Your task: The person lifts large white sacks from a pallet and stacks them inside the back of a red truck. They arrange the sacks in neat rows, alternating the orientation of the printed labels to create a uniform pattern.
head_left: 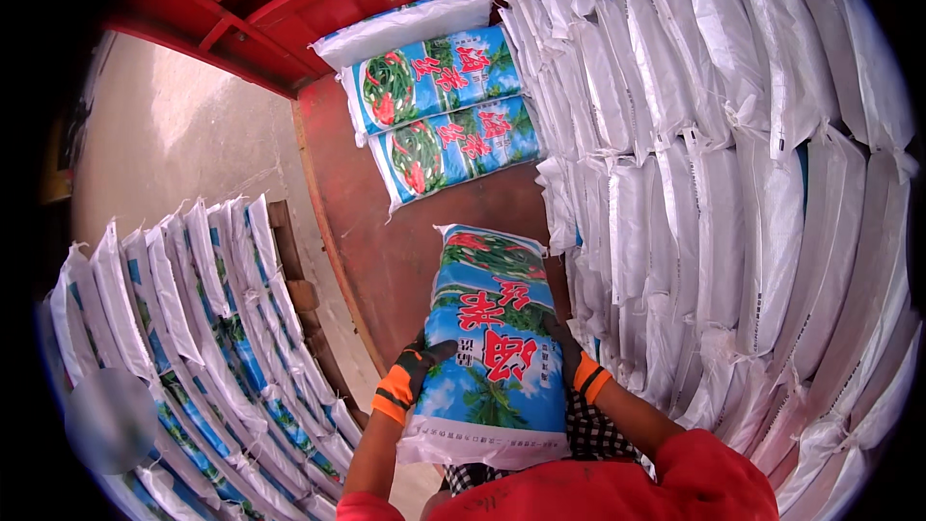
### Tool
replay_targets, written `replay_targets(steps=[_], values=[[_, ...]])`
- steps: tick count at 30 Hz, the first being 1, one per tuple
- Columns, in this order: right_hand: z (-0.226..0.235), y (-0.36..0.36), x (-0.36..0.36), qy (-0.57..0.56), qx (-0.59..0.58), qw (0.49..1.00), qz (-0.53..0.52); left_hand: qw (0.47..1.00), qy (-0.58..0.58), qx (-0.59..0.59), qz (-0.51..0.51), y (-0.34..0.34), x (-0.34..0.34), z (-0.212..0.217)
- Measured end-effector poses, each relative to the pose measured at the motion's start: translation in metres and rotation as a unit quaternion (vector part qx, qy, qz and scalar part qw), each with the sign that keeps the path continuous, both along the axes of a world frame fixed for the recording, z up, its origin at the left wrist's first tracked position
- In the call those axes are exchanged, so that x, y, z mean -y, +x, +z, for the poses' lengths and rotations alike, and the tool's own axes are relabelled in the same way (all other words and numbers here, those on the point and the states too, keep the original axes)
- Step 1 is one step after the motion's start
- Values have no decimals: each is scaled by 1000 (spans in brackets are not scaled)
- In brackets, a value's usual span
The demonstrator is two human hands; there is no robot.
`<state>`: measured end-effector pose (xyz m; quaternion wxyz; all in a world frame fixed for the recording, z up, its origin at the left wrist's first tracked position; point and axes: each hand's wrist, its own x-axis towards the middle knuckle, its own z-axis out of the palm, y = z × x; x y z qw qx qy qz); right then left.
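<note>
Blue printed sack (494,338), two gloved hands (410,376) (571,357)

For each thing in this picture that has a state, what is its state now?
Blue printed sack: sealed, full, held off the floor.
Left hand: gloved, gripping the sack's left side.
Right hand: gloved, gripping its right side.
Three sacks: lying flat on the red floor.
White sack wall: stacked high.

Counts of sacks and gloved hands on the truck bed.
We count one printed blue sack (494,347) held near, three printed sacks (439,106) laid flat far, two gloved hands, and white stacked sacks (733,164) right too numerous to count.
</note>
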<state>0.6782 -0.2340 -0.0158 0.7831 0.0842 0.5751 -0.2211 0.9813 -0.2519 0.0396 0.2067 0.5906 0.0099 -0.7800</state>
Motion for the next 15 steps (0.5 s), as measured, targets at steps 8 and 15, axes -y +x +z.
replay_targets(steps=[8,15], values=[[-86,103,71,-88,102,952,-274,943,-198,-22,-267,70,204,-61],[-289,190,197,-27,33,967,-251,663,-424,566,-246,141,327,-254]])
